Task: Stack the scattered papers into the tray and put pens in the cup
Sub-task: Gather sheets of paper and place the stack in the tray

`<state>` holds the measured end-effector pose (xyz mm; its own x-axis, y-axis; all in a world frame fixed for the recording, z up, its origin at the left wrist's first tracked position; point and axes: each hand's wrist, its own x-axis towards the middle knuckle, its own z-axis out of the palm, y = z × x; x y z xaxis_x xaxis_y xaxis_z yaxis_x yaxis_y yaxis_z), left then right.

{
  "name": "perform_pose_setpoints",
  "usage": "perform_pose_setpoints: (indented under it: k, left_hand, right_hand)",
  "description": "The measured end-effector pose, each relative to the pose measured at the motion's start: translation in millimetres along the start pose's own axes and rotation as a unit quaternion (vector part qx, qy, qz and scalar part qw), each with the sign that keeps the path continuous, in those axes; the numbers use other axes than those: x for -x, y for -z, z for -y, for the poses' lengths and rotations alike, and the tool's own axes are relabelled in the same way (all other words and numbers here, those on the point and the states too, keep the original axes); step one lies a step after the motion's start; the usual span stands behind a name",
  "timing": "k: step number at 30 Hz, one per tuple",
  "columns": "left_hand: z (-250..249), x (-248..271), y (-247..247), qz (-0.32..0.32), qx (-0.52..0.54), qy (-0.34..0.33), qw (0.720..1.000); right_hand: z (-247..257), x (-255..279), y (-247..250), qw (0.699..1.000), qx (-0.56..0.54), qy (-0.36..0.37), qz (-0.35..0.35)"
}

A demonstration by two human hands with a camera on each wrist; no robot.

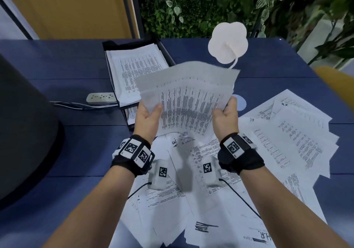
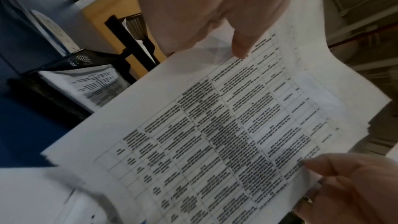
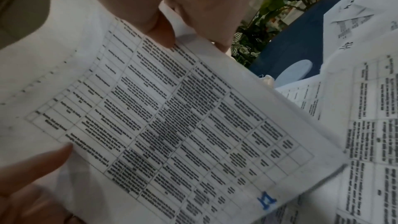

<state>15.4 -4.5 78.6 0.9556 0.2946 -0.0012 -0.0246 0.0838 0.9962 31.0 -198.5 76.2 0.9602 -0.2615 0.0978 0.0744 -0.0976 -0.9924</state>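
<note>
Both hands hold up a bundle of printed sheets [image 1: 189,94] above the blue table. My left hand [image 1: 148,116] grips its left edge, thumb on the printed face. My right hand [image 1: 226,116] grips the right edge the same way. The bundle [image 2: 215,125] fills the left wrist view, and the same bundle [image 3: 172,117] fills the right wrist view, its tables of text facing me. A black mesh tray [image 1: 166,51] with a stack of papers in it stands behind and left of the bundle. Loose papers [image 1: 287,142] lie spread under and right of my hands. No pens or cup are visible.
A white power strip [image 1: 101,97] with its cable lies left of the tray. A dark rounded object [image 1: 24,125] fills the left side. A white flower-shaped lamp [image 1: 229,42] stands behind the bundle, on a pale round base [image 1: 239,102]. Plants [image 1: 229,2] line the back.
</note>
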Motion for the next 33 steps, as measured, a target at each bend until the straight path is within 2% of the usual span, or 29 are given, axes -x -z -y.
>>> perform_pose_setpoints:
  k: [3,9,14,17,21,26,28,33]
  left_hand:
    - [1.4,-6.1,2.4,0.001,-0.011,0.001,1.0]
    - [18.1,-7.1,6.6,0.004,-0.01,0.063,0.998]
    - [16.9,-8.9,4.6,0.005,-0.004,0.032,0.999]
    - [13.7,-15.1,7.7,-0.009,0.011,0.029,0.999]
    - [14.5,-26.3,20.0,-0.067,0.009,0.043,0.997]
    - [18.8,-41.0,44.3,-0.13,0.006,0.069,0.989]
    - [13.1,-45.5,50.7,-0.142,-0.014,0.065,0.988]
    - [-1.5,-58.2,59.0,-0.133,-0.052,0.011,0.99]
  right_hand:
    - [-2.8,-3.7,0.4,1.0,0.014,0.01,-0.012]
    - [-26.9,-3.0,-1.0,0.991,0.101,-0.053,0.069]
    - [-32.3,-0.7,6.3,0.994,0.062,-0.085,0.043]
    - [-40.4,-2.2,9.3,0.981,0.098,-0.137,0.095]
    - [-49.0,-1.6,9.1,0.962,0.185,-0.133,0.15]
    - [-39.9,3.7,-4.2,0.917,0.135,-0.262,0.269]
    - [-36.3,5.8,-11.2,0.92,0.119,-0.262,0.266]
    - [-37.1,-8.6,-35.9,0.954,0.132,-0.191,0.19]
